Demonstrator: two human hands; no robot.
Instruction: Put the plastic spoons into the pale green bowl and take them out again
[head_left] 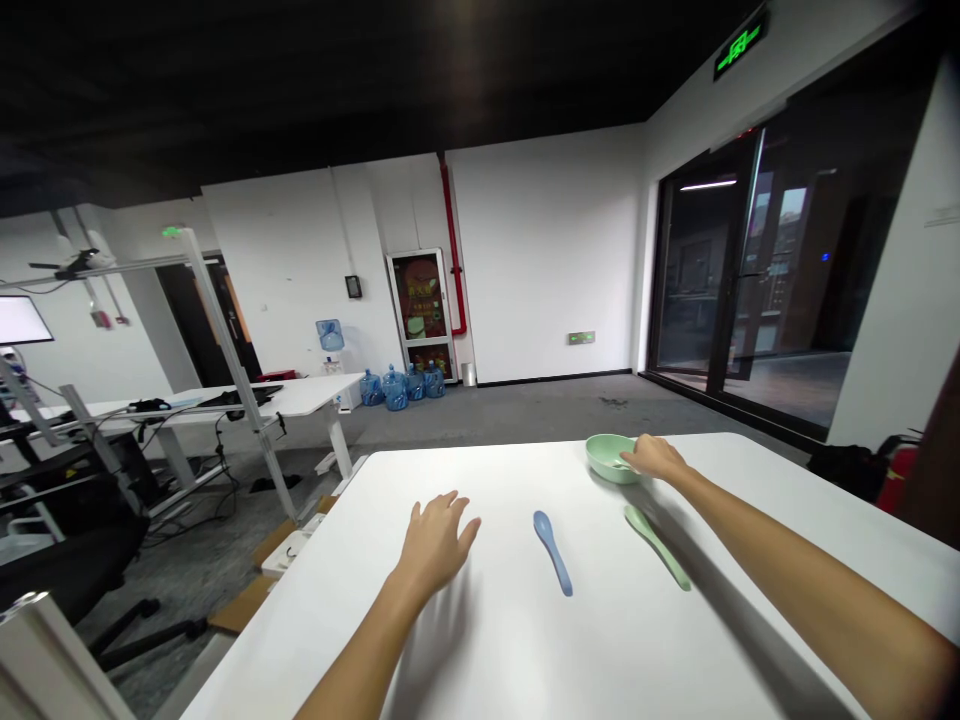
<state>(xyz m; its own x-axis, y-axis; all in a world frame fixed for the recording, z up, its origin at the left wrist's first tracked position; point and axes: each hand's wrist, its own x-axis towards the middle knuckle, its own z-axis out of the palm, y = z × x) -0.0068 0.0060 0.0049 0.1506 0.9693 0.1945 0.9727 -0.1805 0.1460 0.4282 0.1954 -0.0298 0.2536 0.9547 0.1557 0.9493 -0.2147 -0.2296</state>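
Observation:
My left hand (435, 540) lies flat on the white table (525, 640), fingers stretched out, holding nothing. A blue spoon (553, 551) lies on the table to its right. A green spoon (656, 546) lies further right. My right hand (656, 458) reaches to the far side of the table and grips the near rim of a light green bowl (609, 457), fingers curled over the edge.
Left of the table are a metal frame (240, 380), other white desks (285, 395) with cables and a black office chair (67, 560). Blue water jugs (401, 385) stand by the back wall. Glass doors (720, 290) are at right.

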